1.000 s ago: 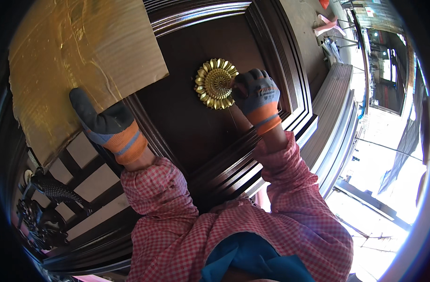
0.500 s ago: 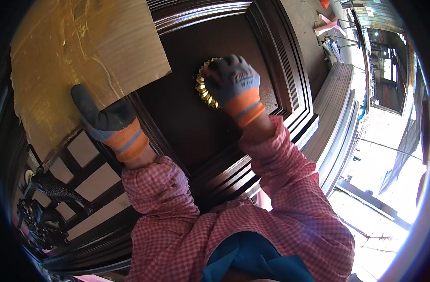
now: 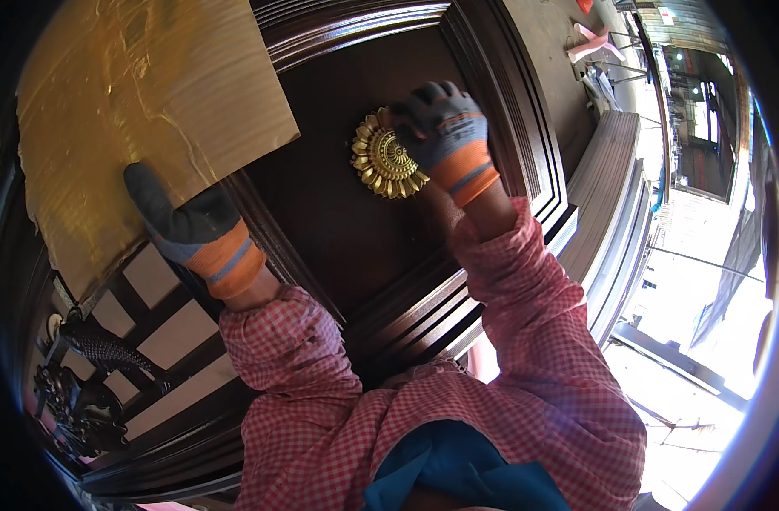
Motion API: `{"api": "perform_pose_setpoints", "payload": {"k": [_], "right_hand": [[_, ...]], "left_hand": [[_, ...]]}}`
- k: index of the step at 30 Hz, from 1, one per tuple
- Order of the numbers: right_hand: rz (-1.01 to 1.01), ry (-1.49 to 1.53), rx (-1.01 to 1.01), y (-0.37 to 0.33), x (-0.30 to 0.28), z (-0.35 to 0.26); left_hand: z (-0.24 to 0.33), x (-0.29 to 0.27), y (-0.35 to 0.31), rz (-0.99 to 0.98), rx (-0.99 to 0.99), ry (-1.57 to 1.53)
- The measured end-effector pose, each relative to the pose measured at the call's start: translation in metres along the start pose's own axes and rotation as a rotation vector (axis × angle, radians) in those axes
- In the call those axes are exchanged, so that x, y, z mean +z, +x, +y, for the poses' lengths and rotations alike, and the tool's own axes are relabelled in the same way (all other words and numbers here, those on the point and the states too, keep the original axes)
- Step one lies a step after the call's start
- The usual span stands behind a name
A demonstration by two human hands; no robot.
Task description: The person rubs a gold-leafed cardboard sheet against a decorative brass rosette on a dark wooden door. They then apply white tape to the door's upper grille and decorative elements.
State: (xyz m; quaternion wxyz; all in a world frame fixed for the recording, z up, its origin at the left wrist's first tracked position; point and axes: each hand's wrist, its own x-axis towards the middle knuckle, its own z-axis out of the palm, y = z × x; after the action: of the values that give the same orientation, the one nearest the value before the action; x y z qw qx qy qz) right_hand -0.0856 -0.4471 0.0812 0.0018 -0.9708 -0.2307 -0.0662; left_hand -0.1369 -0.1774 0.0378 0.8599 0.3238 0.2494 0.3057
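The left hand [image 3: 194, 223] clasps the cardboard sheet [image 3: 185, 94] by its lower edge, thumb on top; the right hand [image 3: 447, 136] curls beside the gold flower rosette [image 3: 383, 162] on the dark brown panel [image 3: 347, 247]; whether its grip holds anything, I cannot tell.

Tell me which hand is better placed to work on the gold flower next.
Probably the right hand: it overlaps the gold flower in this view, while the left hand is farther off and occupied holding the cardboard.

Close downward fisheye head view
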Motion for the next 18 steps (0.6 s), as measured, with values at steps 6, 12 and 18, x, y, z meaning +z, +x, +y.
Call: {"api": "perform_pose_setpoints", "payload": {"k": [6,12,18], "right_hand": [[-0.171,-0.046,0.116,-0.046,-0.014,0.001],[-0.004,0.047,-0.070,-0.005,0.001,0.003],[-0.215,-0.031,0.079,-0.041,-0.013,0.010]], "left_hand": [[0.001,-0.003,0.000,0.006,0.054,0.016],[0.001,0.000,0.000,-0.032,0.016,-0.020],[-0.006,-0.009,0.004,-0.026,0.116,0.106]]}}
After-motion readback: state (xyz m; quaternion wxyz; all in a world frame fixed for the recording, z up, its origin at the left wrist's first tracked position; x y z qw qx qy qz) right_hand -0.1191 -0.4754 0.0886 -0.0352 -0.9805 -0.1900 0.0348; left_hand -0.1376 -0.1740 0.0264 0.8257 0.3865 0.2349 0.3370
